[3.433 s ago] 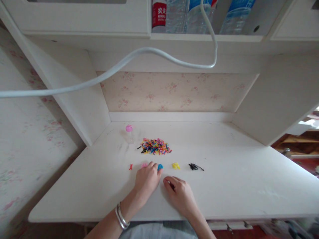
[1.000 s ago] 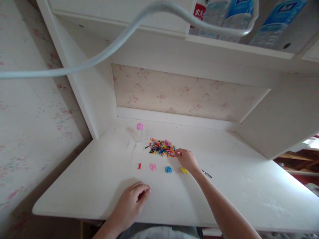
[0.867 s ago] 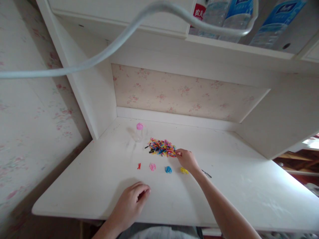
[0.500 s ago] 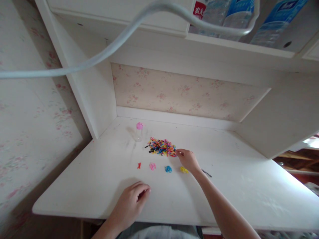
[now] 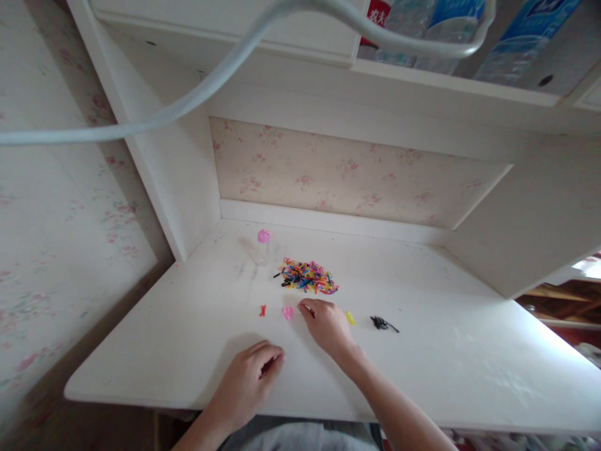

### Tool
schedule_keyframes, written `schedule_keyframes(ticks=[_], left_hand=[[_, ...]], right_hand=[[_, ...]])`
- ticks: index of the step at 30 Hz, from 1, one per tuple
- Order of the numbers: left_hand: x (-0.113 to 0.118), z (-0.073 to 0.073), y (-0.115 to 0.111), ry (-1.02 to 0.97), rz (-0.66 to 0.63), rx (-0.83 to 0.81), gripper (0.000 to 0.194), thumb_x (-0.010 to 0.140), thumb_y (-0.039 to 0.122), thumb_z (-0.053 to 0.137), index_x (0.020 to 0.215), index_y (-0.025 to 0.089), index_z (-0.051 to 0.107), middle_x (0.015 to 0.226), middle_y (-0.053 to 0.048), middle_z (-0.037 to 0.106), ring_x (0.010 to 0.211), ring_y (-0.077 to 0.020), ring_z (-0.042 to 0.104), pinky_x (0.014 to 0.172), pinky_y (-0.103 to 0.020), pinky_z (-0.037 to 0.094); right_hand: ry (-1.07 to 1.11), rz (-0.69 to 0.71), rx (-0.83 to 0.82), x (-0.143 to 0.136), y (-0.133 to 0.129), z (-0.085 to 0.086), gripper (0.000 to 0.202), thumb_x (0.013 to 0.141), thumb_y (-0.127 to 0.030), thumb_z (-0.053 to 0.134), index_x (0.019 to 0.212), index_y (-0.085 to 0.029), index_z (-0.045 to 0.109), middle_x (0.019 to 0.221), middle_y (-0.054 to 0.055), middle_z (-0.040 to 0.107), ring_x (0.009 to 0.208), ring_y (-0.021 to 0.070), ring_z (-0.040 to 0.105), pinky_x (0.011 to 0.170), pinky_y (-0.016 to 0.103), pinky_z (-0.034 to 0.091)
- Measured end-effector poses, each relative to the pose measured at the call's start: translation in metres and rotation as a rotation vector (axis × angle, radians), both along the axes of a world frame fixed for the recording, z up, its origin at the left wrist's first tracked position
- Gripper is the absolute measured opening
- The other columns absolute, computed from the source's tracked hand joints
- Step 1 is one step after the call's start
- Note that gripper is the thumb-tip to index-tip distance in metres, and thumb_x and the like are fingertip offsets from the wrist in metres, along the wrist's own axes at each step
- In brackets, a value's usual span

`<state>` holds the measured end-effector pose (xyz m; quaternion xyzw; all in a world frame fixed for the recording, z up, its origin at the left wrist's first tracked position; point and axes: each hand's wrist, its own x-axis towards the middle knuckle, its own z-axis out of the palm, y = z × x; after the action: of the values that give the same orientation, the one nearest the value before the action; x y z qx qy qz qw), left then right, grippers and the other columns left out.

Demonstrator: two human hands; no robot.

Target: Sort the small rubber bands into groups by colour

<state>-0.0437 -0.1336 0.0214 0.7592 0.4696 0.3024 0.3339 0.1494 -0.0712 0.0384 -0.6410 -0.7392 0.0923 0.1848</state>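
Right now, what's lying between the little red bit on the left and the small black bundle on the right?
In the head view, between the red bit and black bundle lie a pink bunch, the right hand and a yellow bunch.

place: home bedroom | signs: floral wallpaper point(image 5: 347, 178), white hutch desk point(image 5: 451, 369), water bottles point(image 5: 446, 25) shelved above

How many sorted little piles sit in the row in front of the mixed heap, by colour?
Red pile: 1
Pink pile: 1
Yellow pile: 1
Black pile: 1
Total: 4 visible; the right hand covers the spot between pink and yellow.
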Motion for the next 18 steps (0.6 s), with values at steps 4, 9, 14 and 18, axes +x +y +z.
schedule_keyframes(ticks=[4,9,14,18], left_hand=[[0.000,-0.002,0.000,0.008,0.007,0.004,0.024,0.091,0.030,0.041,0.085,0.022,0.063,0.078,0.000,0.062,0.072,-0.0124,0.056,0.067,-0.021,0.041],[0.000,-0.002,0.000,0.020,0.011,-0.002,0.024,0.091,0.029,0.041,0.084,0.022,0.063,0.077,-0.001,0.062,0.071,-0.0126,0.056,0.066,-0.021,0.041],[-0.001,-0.001,0.000,0.022,0.017,-0.010,0.024,0.091,0.028,0.042,0.084,0.022,0.064,0.077,0.000,0.062,0.071,-0.0125,0.056,0.067,-0.021,0.041],[0.000,-0.001,0.000,0.017,0.018,-0.013,0.024,0.091,0.029,0.042,0.084,0.022,0.063,0.077,0.000,0.062,0.071,-0.0123,0.056,0.068,-0.021,0.041]], right_hand=[[-0.145,0.015,0.008,-0.019,-0.007,-0.006,0.034,0.094,-0.037,0.034,0.089,-0.028,0.067,0.084,0.000,0.070,0.071,0.0136,0.063,0.058,0.020,0.034],[-0.221,0.005,0.008,-0.028,-0.009,-0.010,0.038,0.095,-0.040,0.031,0.085,-0.026,0.066,0.082,0.001,0.071,0.069,0.0143,0.064,0.056,0.021,0.033],[-0.204,0.040,0.022,-0.025,-0.014,-0.008,0.037,0.094,-0.043,0.033,0.085,-0.028,0.066,0.080,-0.001,0.071,0.068,0.0143,0.064,0.054,0.021,0.032],[-0.137,0.024,0.036,-0.016,-0.025,-0.011,0.037,0.094,-0.041,0.034,0.082,-0.027,0.066,0.077,-0.001,0.071,0.067,0.0129,0.064,0.054,0.020,0.031]])
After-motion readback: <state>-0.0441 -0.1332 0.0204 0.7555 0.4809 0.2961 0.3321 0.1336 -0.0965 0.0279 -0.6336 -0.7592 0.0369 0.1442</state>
